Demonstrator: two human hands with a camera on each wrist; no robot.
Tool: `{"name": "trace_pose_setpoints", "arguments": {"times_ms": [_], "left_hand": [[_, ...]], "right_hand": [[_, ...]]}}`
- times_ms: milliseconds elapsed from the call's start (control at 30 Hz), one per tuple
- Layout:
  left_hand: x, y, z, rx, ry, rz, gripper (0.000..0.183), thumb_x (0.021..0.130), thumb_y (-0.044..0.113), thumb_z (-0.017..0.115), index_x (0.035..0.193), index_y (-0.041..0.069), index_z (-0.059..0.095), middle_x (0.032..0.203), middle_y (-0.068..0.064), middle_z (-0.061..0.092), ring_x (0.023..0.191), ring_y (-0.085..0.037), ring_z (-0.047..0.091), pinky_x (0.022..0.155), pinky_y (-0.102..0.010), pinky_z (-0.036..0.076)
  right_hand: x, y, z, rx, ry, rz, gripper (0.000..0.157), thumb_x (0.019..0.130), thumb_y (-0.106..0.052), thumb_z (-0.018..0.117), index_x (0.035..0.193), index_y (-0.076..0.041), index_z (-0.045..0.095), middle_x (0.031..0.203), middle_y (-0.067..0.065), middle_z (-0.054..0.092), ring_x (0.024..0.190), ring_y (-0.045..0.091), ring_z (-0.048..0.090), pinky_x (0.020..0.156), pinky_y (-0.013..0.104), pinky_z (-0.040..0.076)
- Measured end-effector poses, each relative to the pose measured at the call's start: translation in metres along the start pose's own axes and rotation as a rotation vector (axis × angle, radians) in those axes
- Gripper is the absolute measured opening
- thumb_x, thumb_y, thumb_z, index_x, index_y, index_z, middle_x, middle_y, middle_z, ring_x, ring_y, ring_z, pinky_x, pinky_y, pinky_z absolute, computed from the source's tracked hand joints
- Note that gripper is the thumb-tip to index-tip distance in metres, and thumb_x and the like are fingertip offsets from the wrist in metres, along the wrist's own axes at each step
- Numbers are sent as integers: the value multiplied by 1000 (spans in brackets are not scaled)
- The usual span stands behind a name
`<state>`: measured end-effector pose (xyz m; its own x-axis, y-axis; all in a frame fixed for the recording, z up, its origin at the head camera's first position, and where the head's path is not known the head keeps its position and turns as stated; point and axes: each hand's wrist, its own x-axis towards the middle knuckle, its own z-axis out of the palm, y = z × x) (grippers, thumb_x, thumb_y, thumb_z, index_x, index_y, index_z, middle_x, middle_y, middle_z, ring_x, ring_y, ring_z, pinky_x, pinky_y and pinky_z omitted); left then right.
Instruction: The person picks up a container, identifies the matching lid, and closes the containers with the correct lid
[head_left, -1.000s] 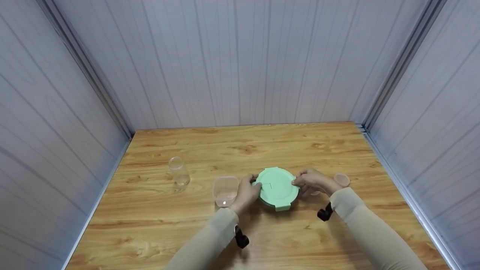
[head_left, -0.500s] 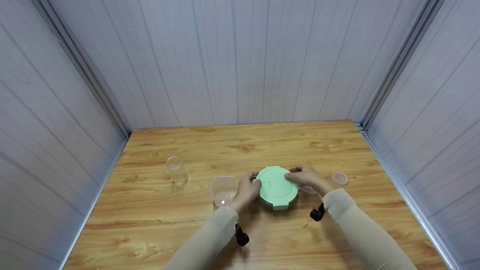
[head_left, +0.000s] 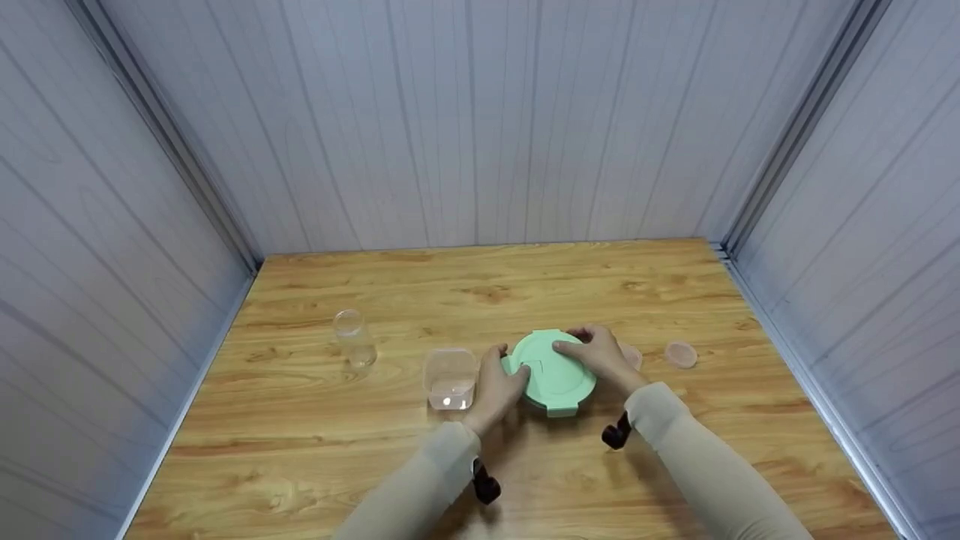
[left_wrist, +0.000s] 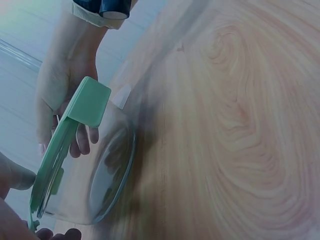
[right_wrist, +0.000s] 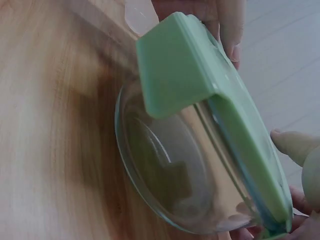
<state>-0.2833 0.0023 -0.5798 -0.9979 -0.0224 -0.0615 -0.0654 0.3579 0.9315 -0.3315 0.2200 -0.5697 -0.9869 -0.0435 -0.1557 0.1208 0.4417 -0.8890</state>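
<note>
A round glass food container with a light-green snap lid sits on the table before me. My left hand grips its left edge, thumb on top of the lid. At the far right edge my right hand holds the rim, its thumb lying on the lid and its fingers around the side. In the left wrist view the clear bowl shows below the green lid. A lid flap juts from the near side in the right wrist view. The fingers under the rim are partly hidden.
Left of the container stands a clear square plastic box. Farther left is a clear drinking glass. To the right lie a small round translucent piece and another one, partly behind my right hand. Walls enclose the wooden table.
My right hand has slid from the right side of the lid along the rim toward the far edge. The left hand has stayed at the left side, with its thumb shifted slightly inward.
</note>
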Motion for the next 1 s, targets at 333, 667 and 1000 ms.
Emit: {"name": "trace_pose_setpoints", "arguments": {"times_ms": [333,667,1000], "left_hand": [[-2,2,-4,-57,-25,-27,54,101,19,73,144,-7,53,145,-26,59,140,-39,58,122,-53,47],[-1,-2,-2,-70,-5,-40,68,101,22,73,154,-8,42,160,-30,45,155,-41,43,133,-52,33],[-1,0,-5,-67,-25,-65,64,103,23,73,152,-8,47,156,-29,48,154,-41,45,132,-51,36]], "right_hand": [[2,5,6,36,2,-13,50,102,-28,79,140,2,66,134,22,70,107,22,68,80,22,57],[-2,8,3,67,53,32,53,103,-30,78,143,1,63,140,23,65,119,29,66,85,24,58],[-1,9,4,60,62,38,54,103,-29,78,144,2,63,141,23,64,122,30,64,87,24,57]]}}
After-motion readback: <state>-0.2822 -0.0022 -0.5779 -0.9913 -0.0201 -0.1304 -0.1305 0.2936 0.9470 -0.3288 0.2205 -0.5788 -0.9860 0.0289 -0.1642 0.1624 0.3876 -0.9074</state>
